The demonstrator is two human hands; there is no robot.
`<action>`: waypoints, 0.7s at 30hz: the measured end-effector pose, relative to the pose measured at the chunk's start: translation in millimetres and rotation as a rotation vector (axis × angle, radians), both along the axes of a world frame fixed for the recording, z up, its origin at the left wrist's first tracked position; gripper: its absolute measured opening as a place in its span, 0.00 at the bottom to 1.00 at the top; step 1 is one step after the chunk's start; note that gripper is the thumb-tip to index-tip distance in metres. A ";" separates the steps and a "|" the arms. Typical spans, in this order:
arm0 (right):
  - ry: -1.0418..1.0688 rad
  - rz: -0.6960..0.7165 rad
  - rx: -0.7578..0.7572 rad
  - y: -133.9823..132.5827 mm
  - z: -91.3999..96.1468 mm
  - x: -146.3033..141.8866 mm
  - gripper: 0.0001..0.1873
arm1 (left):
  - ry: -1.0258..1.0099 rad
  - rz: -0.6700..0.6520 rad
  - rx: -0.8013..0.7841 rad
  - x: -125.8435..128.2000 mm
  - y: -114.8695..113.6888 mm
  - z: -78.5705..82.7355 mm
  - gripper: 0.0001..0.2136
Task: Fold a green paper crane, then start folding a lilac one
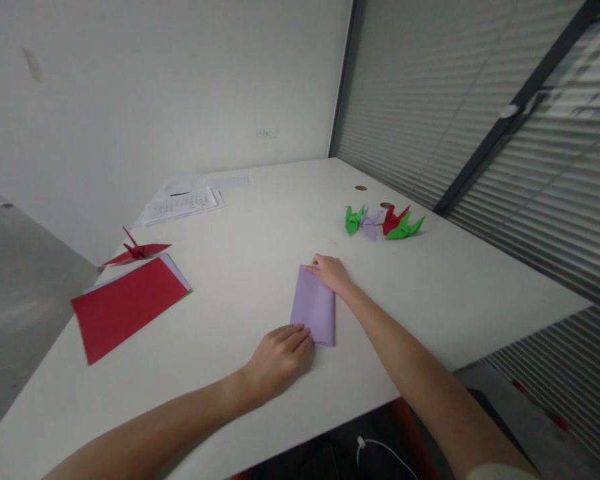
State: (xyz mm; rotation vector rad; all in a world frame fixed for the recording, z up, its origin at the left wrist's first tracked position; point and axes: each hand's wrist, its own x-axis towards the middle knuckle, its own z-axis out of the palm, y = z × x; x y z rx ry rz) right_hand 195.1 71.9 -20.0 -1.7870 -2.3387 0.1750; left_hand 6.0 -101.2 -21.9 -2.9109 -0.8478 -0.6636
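Observation:
A folded sheet of purple origami paper [314, 303] lies on the white table in front of me, longer than it is wide. My left hand [283, 353] holds its near left corner, fingers curled together over the edge. At the far end, my right hand [330, 272] pinches the paper's upper edge, with the fingertips bent inward. The layers come slightly apart along the near edge. What lies beneath my fingers is hidden.
Folded cranes stand at the right: a green one [354, 220], a purple one [370, 225], a red one [393, 219] and another green one [405, 229]. On the left lie stacked red paper [133, 303] and a red crane [137, 251]. Printed sheets [183, 205] rest behind.

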 end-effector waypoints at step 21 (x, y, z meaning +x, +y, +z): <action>-0.005 0.002 -0.003 2.2 -1.6 0.3 0.16 | 0.092 0.088 -0.084 13.9 -28.3 3.8 0.21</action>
